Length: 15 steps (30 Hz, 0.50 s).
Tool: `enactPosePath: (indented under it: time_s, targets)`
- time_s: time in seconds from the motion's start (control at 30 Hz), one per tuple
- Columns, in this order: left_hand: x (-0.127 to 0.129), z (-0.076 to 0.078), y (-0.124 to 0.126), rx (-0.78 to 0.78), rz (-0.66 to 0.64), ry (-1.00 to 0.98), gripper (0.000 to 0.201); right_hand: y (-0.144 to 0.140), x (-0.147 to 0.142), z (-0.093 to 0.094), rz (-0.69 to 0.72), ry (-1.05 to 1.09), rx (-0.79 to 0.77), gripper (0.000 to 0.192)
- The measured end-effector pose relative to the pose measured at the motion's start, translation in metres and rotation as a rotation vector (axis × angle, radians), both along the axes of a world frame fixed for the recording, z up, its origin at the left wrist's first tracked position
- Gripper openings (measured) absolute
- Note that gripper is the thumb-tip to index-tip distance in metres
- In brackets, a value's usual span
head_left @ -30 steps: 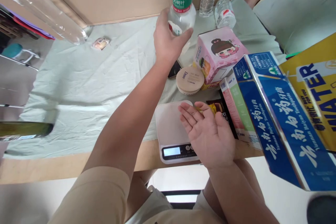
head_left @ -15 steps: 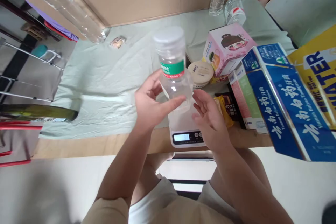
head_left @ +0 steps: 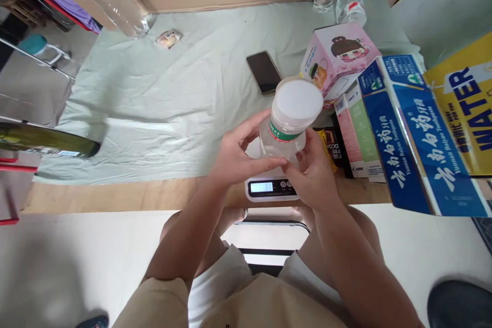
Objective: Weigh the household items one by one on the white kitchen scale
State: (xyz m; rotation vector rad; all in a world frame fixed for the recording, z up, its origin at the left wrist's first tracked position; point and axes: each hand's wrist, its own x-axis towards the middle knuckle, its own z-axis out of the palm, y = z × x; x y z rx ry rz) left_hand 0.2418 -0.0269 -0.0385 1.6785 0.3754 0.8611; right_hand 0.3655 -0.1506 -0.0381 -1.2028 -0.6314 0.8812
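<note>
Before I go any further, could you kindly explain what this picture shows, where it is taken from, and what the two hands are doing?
The picture comes from a camera worn on a person's head, looking down at their own bare hands. The left hand and right hand together grip a clear plastic water bottle with a white cap and green label, seen from above, over a small white digital kitchen scale. The scale sits at the near edge of a table covered with pale green cloth. Nearby lie a black phone, a pink cartoon-printed box and a long blue toothpaste box.
</note>
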Motion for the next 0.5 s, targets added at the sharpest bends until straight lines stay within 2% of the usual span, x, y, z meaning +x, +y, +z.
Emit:
enactPosePath:
  time_s: [0.17,0.33,0.5]
  targets:
    - [-0.028,-0.002,-0.004,0.163,-0.015,0.025,0.107,-0.007,0.001,-0.001,-0.024,-0.069,0.035,0.067]
    - [-0.054,-0.010,-0.009,0.224,0.084,0.019,0.103,-0.013,0.006,-0.001,-0.127,-0.118,0.091,0.066]
    - [-0.053,-0.027,-0.010,0.205,0.123,0.064,0.103,-0.012,0.006,-0.001,-0.182,-0.093,0.086,0.062]
